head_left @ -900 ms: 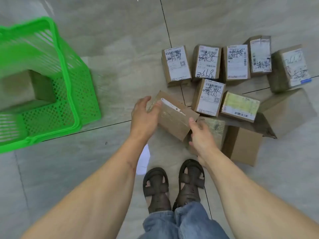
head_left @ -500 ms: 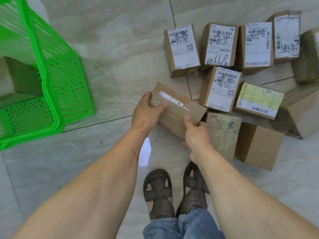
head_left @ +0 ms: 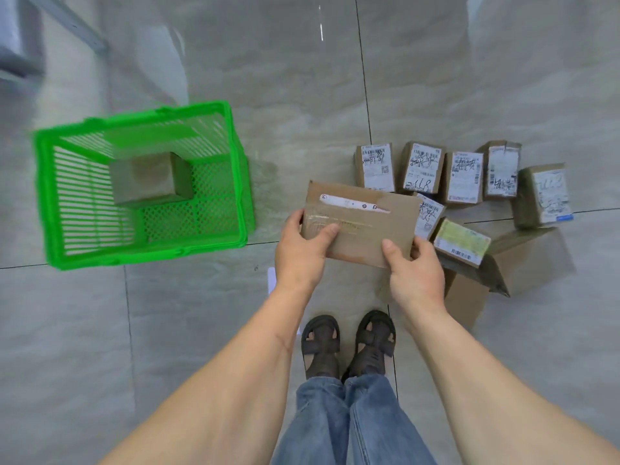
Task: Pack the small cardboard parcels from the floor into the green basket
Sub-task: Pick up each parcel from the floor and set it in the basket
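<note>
While a person stands on a glossy grey tiled floor (head_left: 188,330) crossed by dark grout lines, both hands hold a flat brown parcel (head_left: 360,224) above it. Its long axis runs left to right, its taped face up, the far-left corner tilted slightly away. The left hand (head_left: 302,253) grips its left end, thumb on top; the right hand (head_left: 416,276) pinches its near-right corner. Left of the left hand sits a green basket (head_left: 50,196) holding one box (head_left: 151,179). Beyond the right hand, labelled parcels (head_left: 426,167) cluster on the floor.
</note>
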